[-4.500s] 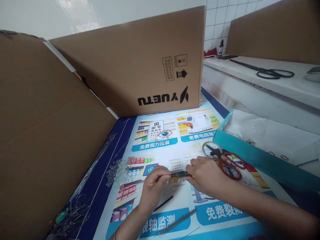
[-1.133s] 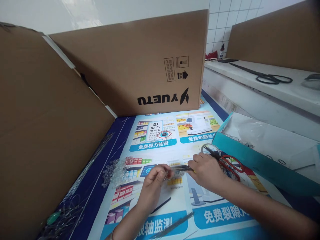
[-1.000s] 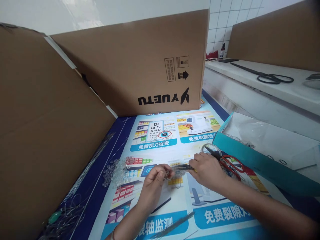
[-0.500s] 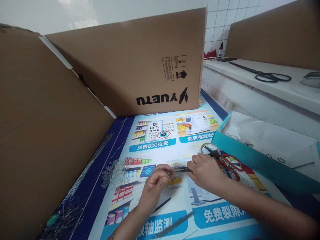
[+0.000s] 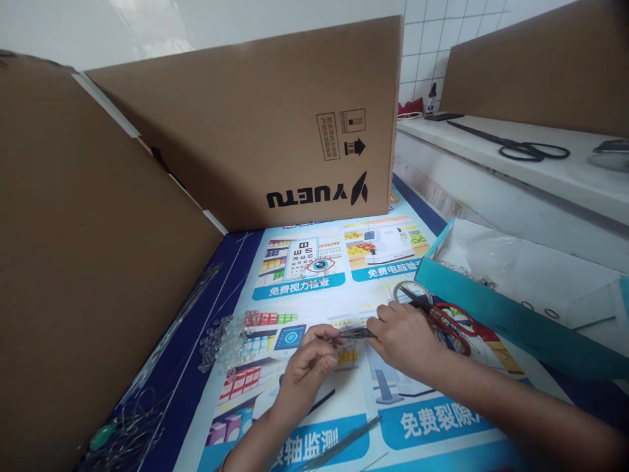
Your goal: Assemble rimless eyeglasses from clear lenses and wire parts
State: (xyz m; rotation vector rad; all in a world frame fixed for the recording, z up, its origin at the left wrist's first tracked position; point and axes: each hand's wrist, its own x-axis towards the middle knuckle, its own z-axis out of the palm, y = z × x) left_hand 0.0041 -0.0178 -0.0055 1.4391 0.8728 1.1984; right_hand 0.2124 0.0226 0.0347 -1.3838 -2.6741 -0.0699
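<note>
My left hand pinches a small clear bead on a thin wire at its fingertips, low over the printed poster on the table. My right hand is closed around dark small pliers, whose tips meet the piece held in my left fingers. A heap of clear beads lies just left of my left hand. Red-handled scissors rest right behind my right hand.
Cardboard panels stand at the left and the back. A teal box lined with white paper sits at the right. Thin wires lie along the left edge, and more wires near the front. Black scissors lie on the white ledge.
Both hands stay together at the same spot, with only slight shifts of the fingers and pliers. The view has drifted a little.
</note>
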